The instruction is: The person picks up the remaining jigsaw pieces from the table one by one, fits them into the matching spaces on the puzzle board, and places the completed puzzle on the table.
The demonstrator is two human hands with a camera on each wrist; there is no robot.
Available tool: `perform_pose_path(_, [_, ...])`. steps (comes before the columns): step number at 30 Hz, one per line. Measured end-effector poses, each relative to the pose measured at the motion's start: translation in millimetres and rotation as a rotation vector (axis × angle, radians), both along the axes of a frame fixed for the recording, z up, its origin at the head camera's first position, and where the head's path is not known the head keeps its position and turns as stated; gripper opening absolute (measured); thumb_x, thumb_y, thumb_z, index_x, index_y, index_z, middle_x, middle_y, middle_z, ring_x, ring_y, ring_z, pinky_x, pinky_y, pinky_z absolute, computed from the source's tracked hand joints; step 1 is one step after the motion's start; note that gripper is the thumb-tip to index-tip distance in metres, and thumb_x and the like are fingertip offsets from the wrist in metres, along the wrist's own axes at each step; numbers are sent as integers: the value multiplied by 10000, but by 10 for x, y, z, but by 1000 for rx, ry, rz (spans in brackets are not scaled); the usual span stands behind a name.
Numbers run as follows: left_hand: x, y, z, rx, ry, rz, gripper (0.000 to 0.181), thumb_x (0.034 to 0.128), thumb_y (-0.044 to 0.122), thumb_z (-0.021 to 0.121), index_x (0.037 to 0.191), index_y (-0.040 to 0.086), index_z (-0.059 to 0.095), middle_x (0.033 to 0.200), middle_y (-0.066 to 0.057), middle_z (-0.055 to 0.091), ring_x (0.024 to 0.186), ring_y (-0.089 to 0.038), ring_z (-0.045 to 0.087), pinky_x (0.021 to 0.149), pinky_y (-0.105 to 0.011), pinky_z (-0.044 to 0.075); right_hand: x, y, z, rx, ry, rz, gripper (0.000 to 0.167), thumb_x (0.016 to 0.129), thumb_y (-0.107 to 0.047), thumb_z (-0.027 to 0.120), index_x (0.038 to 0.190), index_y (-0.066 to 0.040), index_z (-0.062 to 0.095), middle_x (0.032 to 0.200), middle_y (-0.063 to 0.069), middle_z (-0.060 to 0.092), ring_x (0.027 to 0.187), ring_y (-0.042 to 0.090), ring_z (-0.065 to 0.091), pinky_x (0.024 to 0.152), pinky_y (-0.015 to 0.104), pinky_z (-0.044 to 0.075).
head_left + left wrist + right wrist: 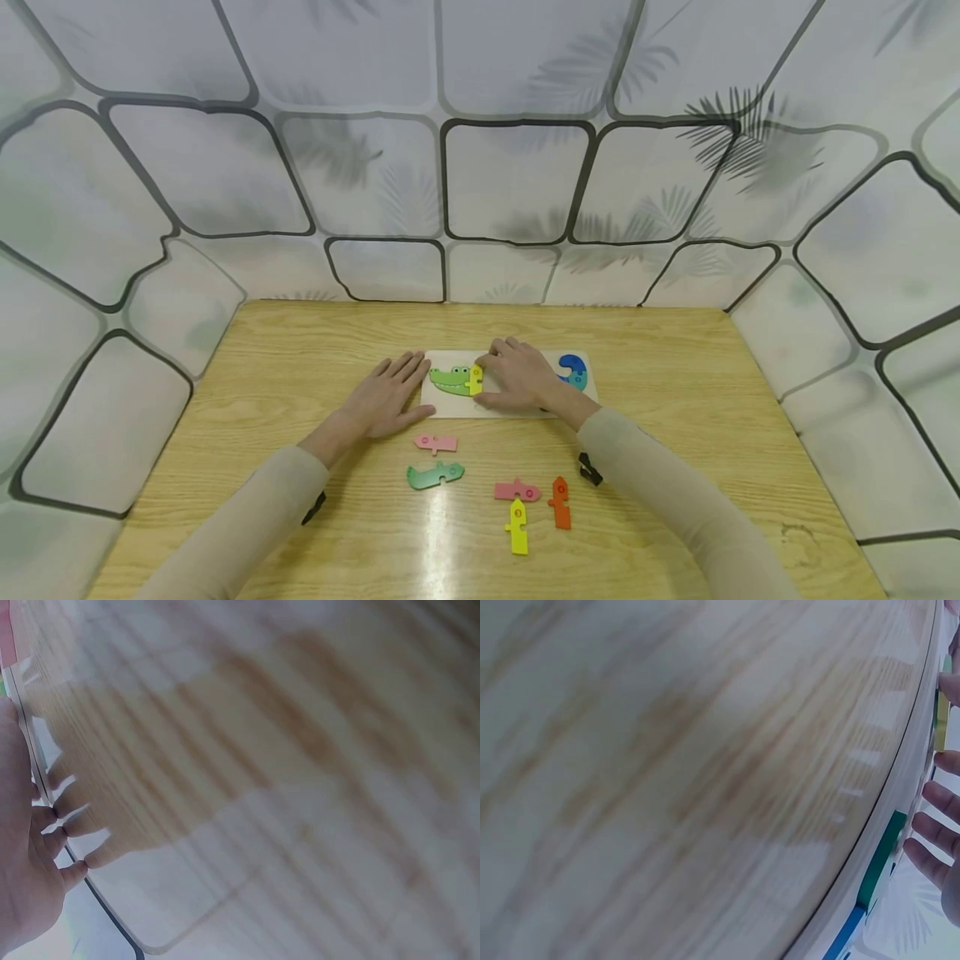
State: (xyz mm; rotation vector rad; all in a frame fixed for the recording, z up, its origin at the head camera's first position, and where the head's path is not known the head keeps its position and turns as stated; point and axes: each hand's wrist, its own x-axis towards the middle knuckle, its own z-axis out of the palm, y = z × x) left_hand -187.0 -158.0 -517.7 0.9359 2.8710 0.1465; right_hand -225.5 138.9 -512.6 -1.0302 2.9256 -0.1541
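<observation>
We rest our left hand (381, 400), fingers straight, at the flat white board (456, 407), while our right hand (520, 372) pinches the notched yellow piece (476, 381) on it, beside the crocodile head (448, 381). The table (300, 350) is streakily grained.

The head view is bright, with white glare on the desk (437, 542); both wrist views are dimmer and blurred.

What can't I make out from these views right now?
Head: middle of the rectangular white puzzle board, hidden by the right hand.
Head: marking on the flat orange puzzle piece, too small.
Left wrist: flat pink piece, cut by left edge.
Right wrist: right hand, cut by right edge.
</observation>
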Motion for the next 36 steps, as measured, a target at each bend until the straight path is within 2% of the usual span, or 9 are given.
perform_pose_path(11, [-4,1,-6,-30,-4,4,876,1068,649,427,1680,52,239,1762,-167,227,1639,-371,249,1320,-592,268,-18,-9,6,15,-11,12,672,931,-687,637,1415,-220,656,1285,63,613,1123,224,579,921,410,558])
perform_pose_path(36, [-12,-2,-11,-20,-14,6,878,1067,647,433,1681,51,234,1763,-166,219,1643,-372,239,1323,-596,257,-37,-5,6,52,-3,20,694,936,-712,625,1442,-237,653,1287,63,610,1130,220,582,924,389,561])
